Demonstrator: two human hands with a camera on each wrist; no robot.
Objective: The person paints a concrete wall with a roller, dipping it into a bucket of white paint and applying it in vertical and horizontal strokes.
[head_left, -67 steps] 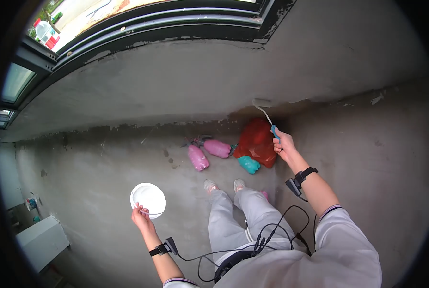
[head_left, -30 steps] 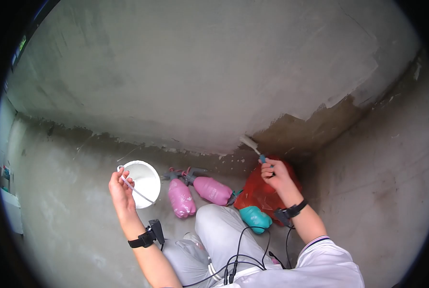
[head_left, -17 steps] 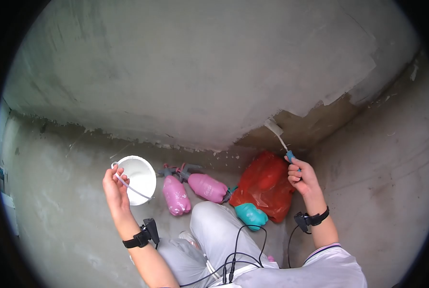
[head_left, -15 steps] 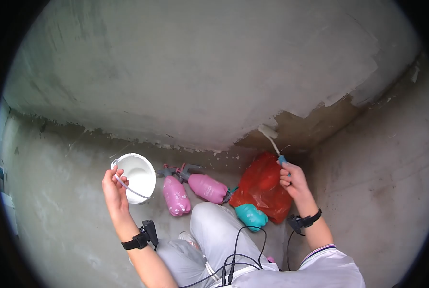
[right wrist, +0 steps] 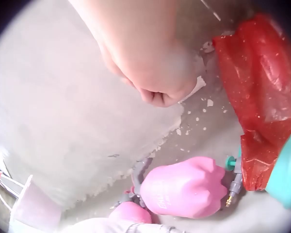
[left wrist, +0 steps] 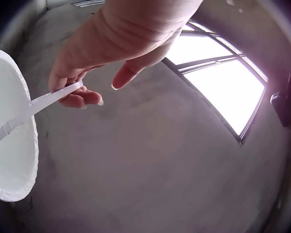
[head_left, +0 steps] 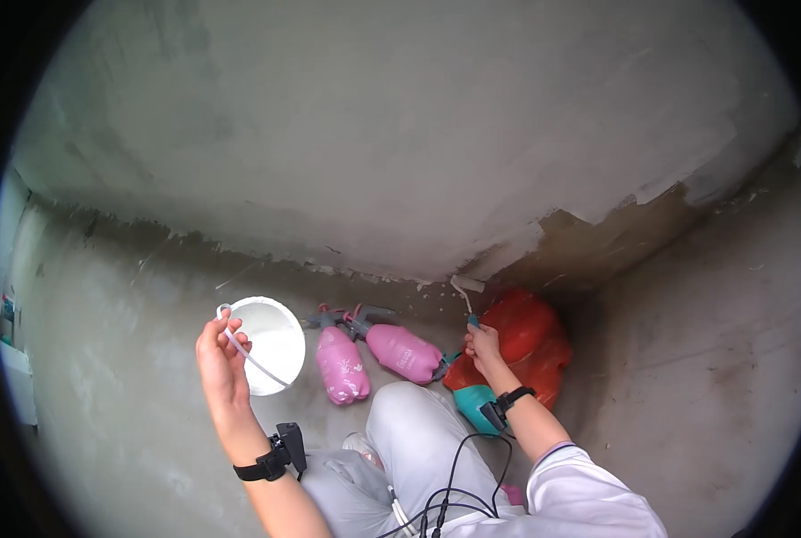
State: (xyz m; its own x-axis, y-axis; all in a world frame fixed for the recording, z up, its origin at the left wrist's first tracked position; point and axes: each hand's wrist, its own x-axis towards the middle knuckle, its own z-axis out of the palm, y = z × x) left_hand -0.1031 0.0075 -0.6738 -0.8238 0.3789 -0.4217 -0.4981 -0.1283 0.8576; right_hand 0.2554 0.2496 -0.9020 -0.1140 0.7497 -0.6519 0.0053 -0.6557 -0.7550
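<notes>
In the head view my left hand point(head_left: 224, 363) holds up a white bucket point(head_left: 299, 336) by its thin bail handle point(head_left: 262, 369). The left wrist view shows curled fingers hooked round that handle, the thumb apart from it. White coats the bucket's inside. My right hand point(head_left: 484, 347) grips a small paint roller point(head_left: 469, 284) by its blue handle, with the pale roller head low at the foot of the wall point(head_left: 374, 179). From the right wrist camera the roller is mostly hidden behind my fist point(right wrist: 157, 82).
Two pink spray bottles point(head_left: 341, 368) lie on the floor between bucket and roller. A red plastic bag point(head_left: 531, 336) and a teal bottle point(head_left: 474, 405) sit by the corner, under my right arm. Black cables point(head_left: 459, 466) hang across my lap. A window point(left wrist: 228, 92) is above.
I have gone from standing to crouching, the bucket still hanging from my left hand. My right hand took the roller right over the darker patch, then back left and down to the wall's foot.
</notes>
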